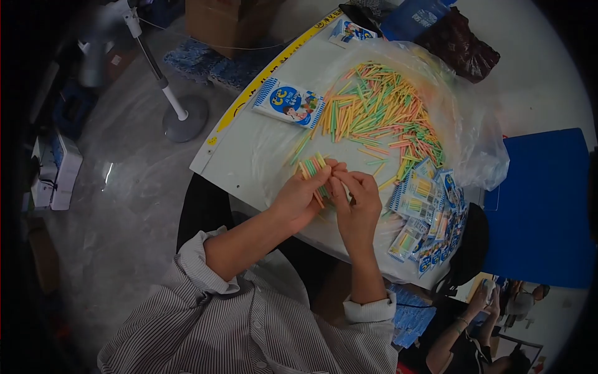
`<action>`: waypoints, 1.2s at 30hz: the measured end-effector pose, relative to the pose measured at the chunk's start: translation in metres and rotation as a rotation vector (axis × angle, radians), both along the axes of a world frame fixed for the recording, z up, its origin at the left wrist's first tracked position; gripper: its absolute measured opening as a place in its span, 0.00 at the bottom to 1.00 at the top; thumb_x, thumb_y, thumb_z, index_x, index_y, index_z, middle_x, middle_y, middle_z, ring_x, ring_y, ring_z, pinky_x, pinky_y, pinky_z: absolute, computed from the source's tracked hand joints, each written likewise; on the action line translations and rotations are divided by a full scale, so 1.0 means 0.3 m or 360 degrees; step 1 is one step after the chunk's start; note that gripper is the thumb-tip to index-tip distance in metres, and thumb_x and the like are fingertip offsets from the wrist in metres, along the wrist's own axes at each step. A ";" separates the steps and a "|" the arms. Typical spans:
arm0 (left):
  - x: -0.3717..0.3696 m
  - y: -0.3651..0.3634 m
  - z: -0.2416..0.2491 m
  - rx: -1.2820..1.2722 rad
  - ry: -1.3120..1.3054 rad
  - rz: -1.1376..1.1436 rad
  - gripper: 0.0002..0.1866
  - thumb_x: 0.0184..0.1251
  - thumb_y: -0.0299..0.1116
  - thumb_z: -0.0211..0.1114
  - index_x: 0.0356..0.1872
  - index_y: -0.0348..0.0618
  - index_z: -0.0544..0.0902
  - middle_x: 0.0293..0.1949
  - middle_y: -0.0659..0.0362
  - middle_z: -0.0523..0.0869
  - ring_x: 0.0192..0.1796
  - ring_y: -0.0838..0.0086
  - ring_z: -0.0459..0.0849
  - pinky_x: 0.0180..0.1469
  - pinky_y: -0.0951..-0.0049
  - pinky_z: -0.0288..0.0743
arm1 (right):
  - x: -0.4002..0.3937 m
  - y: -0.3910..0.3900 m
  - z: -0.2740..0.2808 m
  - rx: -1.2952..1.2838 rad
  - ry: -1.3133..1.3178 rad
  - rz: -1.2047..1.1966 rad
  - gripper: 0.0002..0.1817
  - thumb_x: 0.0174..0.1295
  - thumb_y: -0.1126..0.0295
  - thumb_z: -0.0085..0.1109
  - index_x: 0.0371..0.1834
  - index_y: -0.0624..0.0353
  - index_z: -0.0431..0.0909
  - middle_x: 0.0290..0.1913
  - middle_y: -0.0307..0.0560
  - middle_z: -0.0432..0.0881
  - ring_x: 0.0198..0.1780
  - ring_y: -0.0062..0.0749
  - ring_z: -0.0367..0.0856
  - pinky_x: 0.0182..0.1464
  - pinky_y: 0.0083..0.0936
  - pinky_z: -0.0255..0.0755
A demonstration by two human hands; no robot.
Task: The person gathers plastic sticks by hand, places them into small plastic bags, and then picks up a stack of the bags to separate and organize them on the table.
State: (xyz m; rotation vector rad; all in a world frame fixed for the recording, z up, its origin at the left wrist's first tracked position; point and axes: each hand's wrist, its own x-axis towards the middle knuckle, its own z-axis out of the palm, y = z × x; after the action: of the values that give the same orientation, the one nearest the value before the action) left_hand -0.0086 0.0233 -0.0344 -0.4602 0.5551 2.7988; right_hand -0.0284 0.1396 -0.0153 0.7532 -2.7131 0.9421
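Observation:
My left hand [303,194] grips a small bundle of coloured sticks [313,168], orange, green and yellow, fanned out above the fingers. My right hand [357,198] is pressed against the left, its fingertips pinching at the base of the same bundle. A large loose heap of the same sticks [380,111] lies on clear plastic sheeting just beyond both hands. Several filled blue-and-white packets [430,215] are piled to the right of my right hand.
A single printed packet [288,103] lies at the table's left edge, another packet [351,31] further back. A dark red bag [458,43] sits at the far side, a blue board [539,206] on the right. A fan stand [184,118] stands on the floor. Another person's hand [483,298] shows lower right.

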 end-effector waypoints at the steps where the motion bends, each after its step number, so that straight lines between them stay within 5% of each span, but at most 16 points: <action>1: -0.002 0.005 0.012 -0.0014 -0.0001 0.0156 0.13 0.65 0.32 0.49 0.47 0.39 0.70 0.49 0.57 0.73 0.53 0.74 0.70 0.54 0.73 0.65 | 0.012 -0.012 -0.002 0.0001 0.0005 0.0004 0.17 0.56 0.74 0.53 0.49 0.65 0.68 0.40 0.47 0.75 0.39 0.23 0.74 0.34 0.14 0.69; 6: -0.020 0.021 0.019 -0.0275 0.0137 0.0552 0.13 0.66 0.34 0.48 0.47 0.40 0.70 0.51 0.58 0.72 0.52 0.75 0.69 0.56 0.75 0.61 | 0.095 -0.115 0.029 -0.2219 -0.1571 -0.0271 0.26 0.65 0.61 0.33 0.61 0.70 0.49 0.62 0.56 0.53 0.64 0.40 0.52 0.64 0.30 0.47; 9: -0.011 0.017 0.014 -0.0619 0.0194 0.0397 0.13 0.66 0.35 0.47 0.48 0.40 0.68 0.52 0.58 0.71 0.55 0.75 0.68 0.56 0.76 0.60 | 0.110 -0.139 0.048 -0.2387 -0.1588 -0.0154 0.28 0.66 0.60 0.32 0.61 0.72 0.45 0.64 0.57 0.48 0.65 0.39 0.49 0.64 0.30 0.45; 13: -0.005 -0.032 0.028 -0.0335 0.0081 0.0262 0.13 0.66 0.35 0.48 0.47 0.40 0.69 0.50 0.56 0.73 0.53 0.73 0.71 0.53 0.74 0.66 | 0.091 -0.118 0.065 -0.2019 -0.1470 -0.0245 0.28 0.66 0.59 0.29 0.61 0.71 0.47 0.64 0.55 0.50 0.65 0.39 0.49 0.65 0.30 0.46; 15: 0.004 -0.069 0.044 -0.0191 -0.0017 0.0121 0.12 0.65 0.34 0.48 0.45 0.39 0.70 0.49 0.55 0.73 0.51 0.72 0.73 0.52 0.73 0.69 | 0.044 -0.077 0.059 -0.1662 -0.1247 0.0001 0.27 0.66 0.57 0.26 0.60 0.70 0.51 0.62 0.54 0.54 0.64 0.38 0.51 0.64 0.30 0.47; 17: 0.018 -0.099 0.046 -0.0218 0.0042 -0.0468 0.12 0.65 0.33 0.49 0.46 0.38 0.70 0.46 0.53 0.74 0.48 0.69 0.76 0.50 0.71 0.73 | -0.003 -0.018 0.047 -0.1300 -0.1021 0.0200 0.27 0.66 0.56 0.23 0.59 0.69 0.55 0.61 0.54 0.58 0.63 0.37 0.54 0.64 0.30 0.48; 19: 0.028 -0.102 0.040 -0.0256 0.0096 -0.0611 0.13 0.64 0.32 0.49 0.46 0.37 0.69 0.45 0.52 0.75 0.48 0.68 0.76 0.50 0.72 0.73 | -0.034 0.023 0.050 -0.0932 -0.0791 0.0377 0.29 0.66 0.55 0.20 0.57 0.67 0.60 0.59 0.53 0.62 0.62 0.36 0.57 0.64 0.29 0.49; 25: 0.037 -0.097 0.036 -0.0302 0.0177 -0.0864 0.14 0.64 0.32 0.51 0.47 0.36 0.70 0.43 0.53 0.76 0.47 0.69 0.77 0.51 0.72 0.72 | -0.084 0.048 0.074 -0.0498 -0.1210 0.0749 0.29 0.66 0.53 0.23 0.55 0.67 0.63 0.53 0.52 0.70 0.56 0.35 0.66 0.60 0.30 0.56; 29: 0.035 -0.101 0.018 -0.0388 0.0152 -0.0758 0.14 0.63 0.34 0.52 0.46 0.36 0.71 0.42 0.54 0.77 0.45 0.71 0.77 0.49 0.72 0.73 | -0.066 0.020 0.075 -0.0837 -0.1288 0.0435 0.29 0.66 0.53 0.25 0.52 0.67 0.66 0.49 0.51 0.73 0.52 0.33 0.69 0.57 0.29 0.59; 31: 0.034 -0.107 0.012 -0.0409 0.0167 -0.0737 0.14 0.63 0.34 0.51 0.46 0.37 0.71 0.41 0.55 0.78 0.44 0.72 0.78 0.48 0.73 0.73 | -0.056 0.005 0.072 -0.1104 -0.1071 0.0127 0.21 0.65 0.59 0.35 0.48 0.66 0.71 0.42 0.47 0.76 0.46 0.27 0.72 0.51 0.23 0.64; 36: 0.033 -0.100 0.026 -0.0589 0.0216 -0.0661 0.14 0.64 0.35 0.51 0.46 0.38 0.72 0.39 0.56 0.78 0.42 0.73 0.78 0.45 0.75 0.73 | -0.030 -0.002 0.050 -0.0949 -0.1225 0.0108 0.10 0.57 0.72 0.52 0.39 0.65 0.74 0.36 0.40 0.75 0.35 0.17 0.72 0.38 0.14 0.66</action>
State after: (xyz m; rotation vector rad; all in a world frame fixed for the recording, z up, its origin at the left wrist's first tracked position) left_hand 0.0014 -0.0067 -0.0268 -0.1908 1.0718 2.3428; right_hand -0.0374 0.1390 -0.0004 0.4027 -2.6633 2.2986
